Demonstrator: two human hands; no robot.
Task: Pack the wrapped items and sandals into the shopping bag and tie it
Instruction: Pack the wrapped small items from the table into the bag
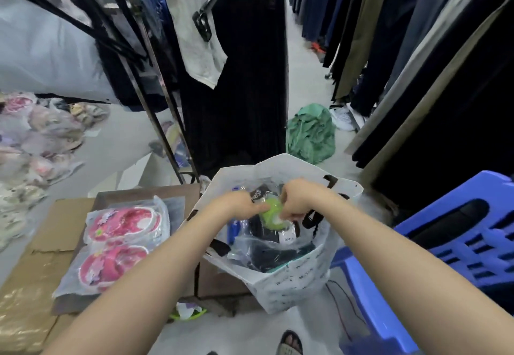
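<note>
While the pink sandals (122,240) lie in their clear wrap on top of the cardboard box (55,232), close to its right edge, they are not in the bag yet. That part of the job is left to do.

Next comes the left hand (236,204). Its fingers are curled and they hold the left side of a green pack (271,213). The picture is a bit blurry here, so I cannot tell just how the fingers sit. The right hand (299,200) is curled too and pinches the other side of the same green pack. Both hands are over the open mouth of the shopping bag (292,282), and the green pack is at the top of the pile inside.

The white shopping bag stands just beside the right edge of the box. Under the green pack there are dark packs (267,254) in clear wrap, so some things are packed. The bag looks quite full, but its mouth is wide open. Its black handles (311,218) hang loose and are not tied.

To the right of the bag is a blue stool (456,232).

I think the job is about half done. The green pack must go down, the sandals must go in, and then the bag must be tied.
</note>
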